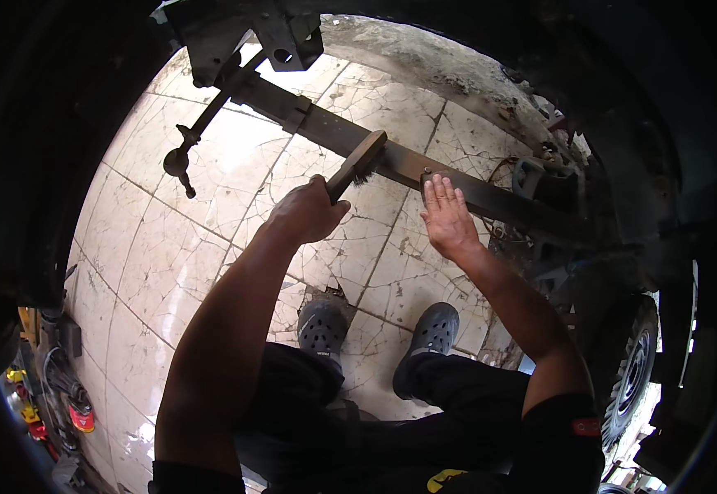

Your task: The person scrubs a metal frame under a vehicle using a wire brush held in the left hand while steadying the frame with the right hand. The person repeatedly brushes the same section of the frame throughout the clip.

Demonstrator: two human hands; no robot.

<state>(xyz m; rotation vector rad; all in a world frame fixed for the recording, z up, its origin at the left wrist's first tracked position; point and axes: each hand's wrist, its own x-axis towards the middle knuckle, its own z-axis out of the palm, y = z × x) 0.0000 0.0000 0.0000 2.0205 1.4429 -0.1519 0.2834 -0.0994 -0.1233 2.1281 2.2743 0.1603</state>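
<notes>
Closest in, dark trousers (292, 375) led down to a pair of grey clogs, the left clog (322, 325) and the right clog (435, 329) planted apart on the cracked, pale tiled floor (202, 177). The left forearm (231, 329) slanted forward and inward from the lower edge, elbow slightly bent. The right forearm (523, 305) angled up and to the left from a more strongly bent elbow.

The left hand (307, 211) was closed round the near end of a wooden brush (366, 155), its knuckles upward and the thumb toward the right. The right hand (450, 221) was held flat with the back up, its fingers straight and close together, holding nothing visible; the fingertips overlapped the near side of a long metal beam (405, 164), though contact could not be told.

The brush slanted away from the left fist, its far end over the beam and its dark bristles by the near edge; whether they touched was unclear. The beam ran diagonally from upper left to lower right. Farther off to the upper left were a dark rod (210, 114) with a knobbed end and a bracket (288, 37) with a round hole.
</notes>
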